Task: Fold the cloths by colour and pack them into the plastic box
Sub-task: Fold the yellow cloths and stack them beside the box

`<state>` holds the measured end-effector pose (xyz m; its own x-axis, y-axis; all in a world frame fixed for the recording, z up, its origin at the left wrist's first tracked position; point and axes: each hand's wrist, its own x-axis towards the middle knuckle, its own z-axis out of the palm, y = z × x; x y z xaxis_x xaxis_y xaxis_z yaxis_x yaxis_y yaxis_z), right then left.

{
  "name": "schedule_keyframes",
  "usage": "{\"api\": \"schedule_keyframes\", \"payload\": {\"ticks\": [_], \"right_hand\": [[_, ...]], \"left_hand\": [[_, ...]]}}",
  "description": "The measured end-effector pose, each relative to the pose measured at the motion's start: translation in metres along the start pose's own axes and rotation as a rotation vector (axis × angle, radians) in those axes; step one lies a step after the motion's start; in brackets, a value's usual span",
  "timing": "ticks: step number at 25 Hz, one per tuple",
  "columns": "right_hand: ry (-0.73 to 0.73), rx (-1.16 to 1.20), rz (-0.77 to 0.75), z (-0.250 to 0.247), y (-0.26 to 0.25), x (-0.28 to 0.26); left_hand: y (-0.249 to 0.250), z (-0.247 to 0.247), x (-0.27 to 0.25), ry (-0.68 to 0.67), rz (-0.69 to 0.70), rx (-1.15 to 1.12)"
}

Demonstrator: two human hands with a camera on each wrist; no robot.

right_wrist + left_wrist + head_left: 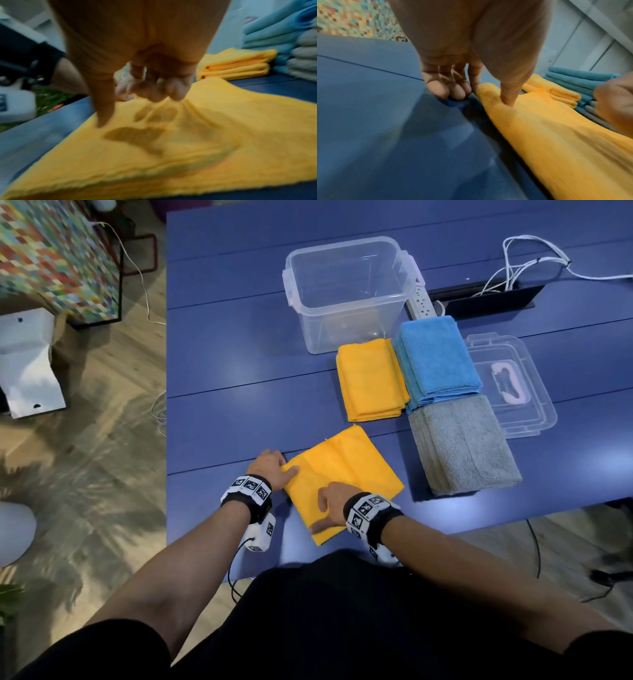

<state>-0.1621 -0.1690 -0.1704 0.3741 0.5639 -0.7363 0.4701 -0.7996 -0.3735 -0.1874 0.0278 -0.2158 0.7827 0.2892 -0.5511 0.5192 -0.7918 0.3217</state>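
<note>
A yellow cloth [342, 474] is spread on the blue bench [239, 378] right at the near edge, lying on a slant — its long axis runs from the near corner by the body up toward the far right. The left hand [270, 469] is planted at the cloth's left corner: in the left wrist view the thumb [507, 100] is pressed down onto the fabric with the forefinger tucked at the rolled hem, a pinch on that corner, while the other fingers [444, 92] are curled against the bench. The right hand [330, 503] is set on the near half of the cloth; its wrist view is blurred, but the thumb is seen pressed into the fabric and the fingertips [171, 92] bunch a ridge of it, so a grip on the cloth is judged likely. Both hands are thus placed along the near-left edge, with the free bulk of the cloth lying away from them, up and to the right — a fold would seem to go that way. Beyond it, one folded yellow stack [371, 380] is laid, with a blue stack [436, 361] just beside it and a grey stack [462, 445] nearer. The plastic box [349, 292] stands behind them, nothing packed in it yet, its lid [510, 388] lying on the bench to the right.
</note>
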Motion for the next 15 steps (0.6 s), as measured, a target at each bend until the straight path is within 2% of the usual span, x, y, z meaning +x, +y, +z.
{"api": "schedule_keyframes", "payload": {"ticks": [4, 7, 10, 12, 14, 15], "right_hand": [[0.085, -0.203, 0.150, 0.015, -0.022, 0.006], [0.115, -0.171, 0.169, 0.011, -0.026, 0.006], [0.145, 0.046, 0.153, -0.004, -0.006, -0.003], [0.194, 0.263, 0.146, -0.014, 0.018, -0.012], [0.268, 0.455, 0.181, -0.020, 0.047, -0.019], [0.300, 0.522, 0.203, -0.023, 0.059, -0.022]], "left_hand": [[-0.002, -0.015, -0.005, -0.007, -0.088, -0.325], [0.006, -0.025, -0.010, -0.059, -0.097, -0.433], [0.019, -0.035, -0.014, -0.157, -0.069, -0.872], [0.027, -0.042, -0.013, -0.124, 0.033, -1.014], [0.041, -0.043, -0.004, -0.118, 0.171, -0.943], [0.050, -0.040, 0.003, -0.143, 0.220, -0.821]]}}
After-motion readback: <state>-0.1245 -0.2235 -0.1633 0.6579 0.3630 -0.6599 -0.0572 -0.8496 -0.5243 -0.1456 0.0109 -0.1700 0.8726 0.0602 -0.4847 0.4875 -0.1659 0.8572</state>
